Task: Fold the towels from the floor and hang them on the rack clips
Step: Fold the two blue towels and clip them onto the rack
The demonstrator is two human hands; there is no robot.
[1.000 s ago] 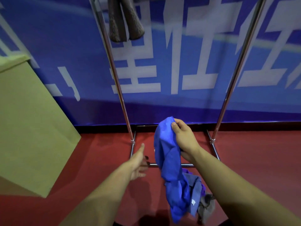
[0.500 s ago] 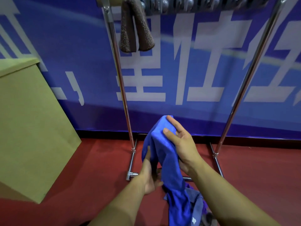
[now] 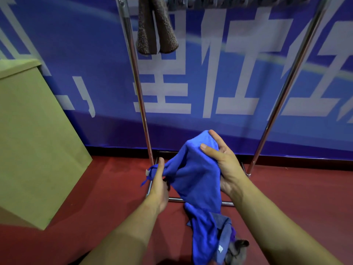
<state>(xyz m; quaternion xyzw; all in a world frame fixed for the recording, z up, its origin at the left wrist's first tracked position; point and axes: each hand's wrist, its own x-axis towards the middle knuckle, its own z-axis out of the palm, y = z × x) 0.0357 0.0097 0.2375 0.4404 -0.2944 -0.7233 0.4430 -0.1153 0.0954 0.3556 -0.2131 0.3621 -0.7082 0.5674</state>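
1. One brown towel (image 3: 156, 29) is already seen hanging from the top rail of the rack (image 3: 136, 88), at its left end; the clips (image 3: 229, 1) along the rail are blurred, and whether any further towel is clipped cannot be told.
2. A blue towel (image 3: 196, 180) is held up off the red floor (image 3: 95, 197) in front of the rack's base. It is not yet folded: the cloth is bunched and creased, with no flat layer formed.
3. The left hand (image 3: 158, 186) is pinched on a corner of the blue towel beside a small white tag. The right hand (image 3: 223, 165) is curled round the upper bunch, thumb across the front of the cloth. The hands are apart, with the cloth drawn between them.
4. The towel's long axis is judged to run steeply downward from the right hand, its lower end trailing toward the viewer, while the pinched corner points left.
5. A small heap of greyish cloths (image 3: 229, 243) lies on the floor just beside the trailing end, so more towels appear left to be done.
6. Judged remaining: spreading, folding and clipping this towel, then the heap.
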